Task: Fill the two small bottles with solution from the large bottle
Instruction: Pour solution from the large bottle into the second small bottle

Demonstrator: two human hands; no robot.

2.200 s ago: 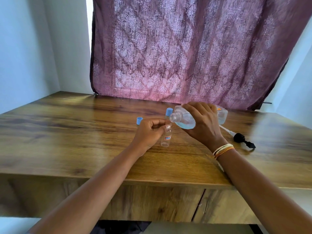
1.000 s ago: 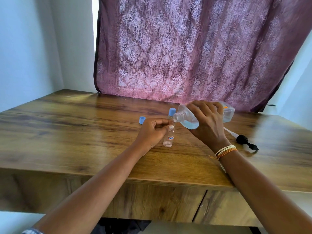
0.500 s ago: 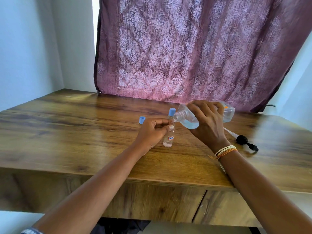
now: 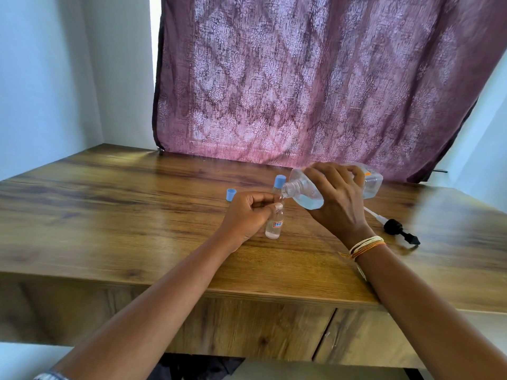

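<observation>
A small clear bottle (image 4: 275, 225) with a label stands uncapped on the wooden table (image 4: 115, 215), and my left hand (image 4: 247, 215) pinches it near the neck. My right hand (image 4: 333, 198) grips the large clear bottle (image 4: 303, 191), tipped on its side with pale blue liquid inside and its open mouth right over the small bottle's opening. Behind them stands a second small bottle (image 4: 279, 183) wearing a blue cap. A loose blue cap (image 4: 231, 194) lies on the table to the left of my left hand.
The large bottle's black pump head with its white tube (image 4: 395, 229) lies on the table to the right of my right wrist. A purple patterned curtain (image 4: 315, 78) hangs behind the table. The table's front edge runs below my forearms.
The large bottle's mouth has stayed over the small bottle while the hands barely shift; the view has edged slightly left since the oldest frame.
</observation>
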